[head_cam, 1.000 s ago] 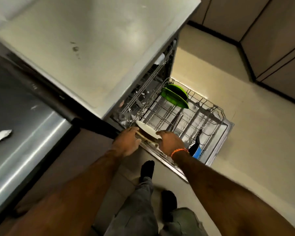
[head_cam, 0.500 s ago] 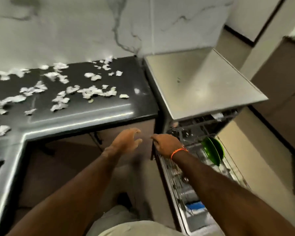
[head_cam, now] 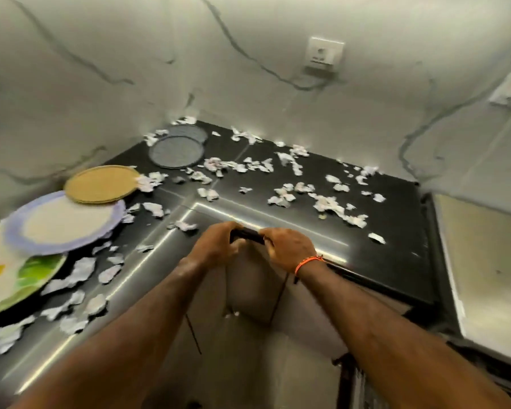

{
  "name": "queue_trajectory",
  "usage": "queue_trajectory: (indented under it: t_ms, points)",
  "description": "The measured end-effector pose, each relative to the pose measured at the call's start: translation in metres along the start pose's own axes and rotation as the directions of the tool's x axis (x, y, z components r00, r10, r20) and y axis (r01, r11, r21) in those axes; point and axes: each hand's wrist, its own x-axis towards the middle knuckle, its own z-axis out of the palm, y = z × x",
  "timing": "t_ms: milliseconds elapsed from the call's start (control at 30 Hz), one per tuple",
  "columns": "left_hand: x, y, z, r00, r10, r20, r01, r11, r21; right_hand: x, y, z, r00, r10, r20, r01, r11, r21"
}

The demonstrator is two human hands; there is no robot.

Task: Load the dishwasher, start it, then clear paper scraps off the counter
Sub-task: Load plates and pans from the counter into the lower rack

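Gripping a small dark object [head_cam: 247,235] between them, the left hand [head_cam: 216,246] and right hand [head_cam: 289,247] curl around its ends just at the inner corner edge of the black counter [head_cam: 396,261]. Paper scraps [head_cam: 281,197] litter the counter behind; plates [head_cam: 62,222] crowd its left side. The dishwasher top [head_cam: 484,261] lies right.

**No readable text**

Nothing in the head view carries lettering, numbers, a brand or a sign that can be made out. The torn paper scraps [head_cam: 281,197] on the black counter [head_cam: 396,240] show faint marks too blurred to read, and the wall socket [head_cam: 324,54] and plates [head_cam: 62,222] bear no legible label.
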Motion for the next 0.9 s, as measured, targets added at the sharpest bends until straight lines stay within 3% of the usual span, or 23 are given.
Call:
queue_trajectory:
  t_ms: [367, 733, 900]
  points:
    - [-0.005, -0.157, -0.101, 0.937, -0.224, -0.269, 0.226, 0.974, -0.024, 0.152, -0.119, 0.056, 0.975, -0.207, 0.085, 0.206, 0.978, 0.019]
    - [-0.013, -0.238, -0.147, 0.823, -0.446, -0.353, 0.469, 0.883, -0.021, 0.277, -0.203, 0.091, 0.898, -0.423, 0.118, 0.422, 0.906, 0.034]
    - [0.002, -0.263, -0.155, 0.736, -0.551, -0.394, 0.581, 0.812, -0.051, 0.336, -0.227, 0.116, 0.818, -0.544, 0.186, 0.551, 0.834, 0.016]
